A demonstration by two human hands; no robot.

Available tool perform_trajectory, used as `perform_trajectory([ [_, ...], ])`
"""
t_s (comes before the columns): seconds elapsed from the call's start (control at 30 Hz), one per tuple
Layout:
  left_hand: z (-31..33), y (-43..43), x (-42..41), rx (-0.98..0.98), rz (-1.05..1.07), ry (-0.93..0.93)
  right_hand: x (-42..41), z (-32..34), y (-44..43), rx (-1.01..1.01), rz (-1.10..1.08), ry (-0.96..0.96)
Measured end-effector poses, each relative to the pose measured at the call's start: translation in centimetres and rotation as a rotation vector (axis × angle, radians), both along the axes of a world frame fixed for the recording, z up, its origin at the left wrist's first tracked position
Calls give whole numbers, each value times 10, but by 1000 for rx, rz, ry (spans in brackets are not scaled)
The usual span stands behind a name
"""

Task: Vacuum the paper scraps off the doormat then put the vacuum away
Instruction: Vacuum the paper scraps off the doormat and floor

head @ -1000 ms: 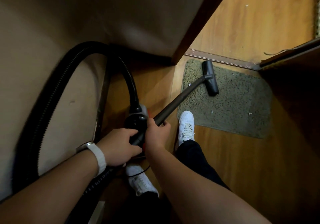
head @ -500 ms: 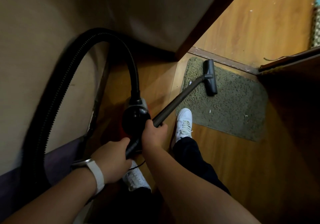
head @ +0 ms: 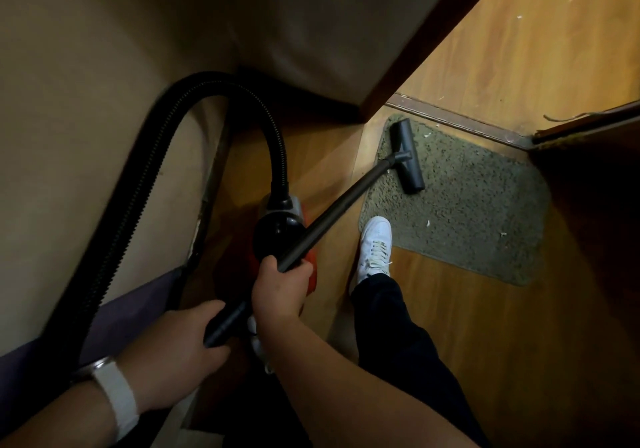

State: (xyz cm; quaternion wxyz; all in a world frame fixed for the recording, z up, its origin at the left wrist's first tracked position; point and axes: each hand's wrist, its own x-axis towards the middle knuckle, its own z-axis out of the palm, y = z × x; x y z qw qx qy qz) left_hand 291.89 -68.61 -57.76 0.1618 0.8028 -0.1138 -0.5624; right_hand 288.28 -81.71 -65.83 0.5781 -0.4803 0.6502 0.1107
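A green doormat (head: 478,212) lies on the wooden floor by the door sill. A few white paper scraps (head: 428,223) dot its middle and far edge. The dark floor nozzle (head: 408,156) of the vacuum rests on the mat's far left part. Its wand (head: 332,212) slants back to me. My right hand (head: 280,291) grips the wand's lower part. My left hand (head: 180,347) grips the handle end where the black hose (head: 145,177) joins. The red and black vacuum body (head: 280,232) stands on the floor behind the wand.
A beige wall (head: 86,83) rises on the left. A door edge (head: 426,38) stands ahead, with lit wooden floor (head: 540,52) beyond the sill. A dark panel closes the right. My white shoe (head: 375,246) stands on the mat's near left corner.
The nozzle has slid left towards the mat's far left corner. My hands have drawn the wand back, and the hose arc has swung right.
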Motion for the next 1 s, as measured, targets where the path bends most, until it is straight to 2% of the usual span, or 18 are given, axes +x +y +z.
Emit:
perform_trajectory([
  [0.53, 33, 21, -22, -4, 119, -51, -9, 23, 30, 49, -50, -3],
  [1.0, 17, 18, -23, 6, 37, -58, -11, 18, 23, 58, -14, 17],
])
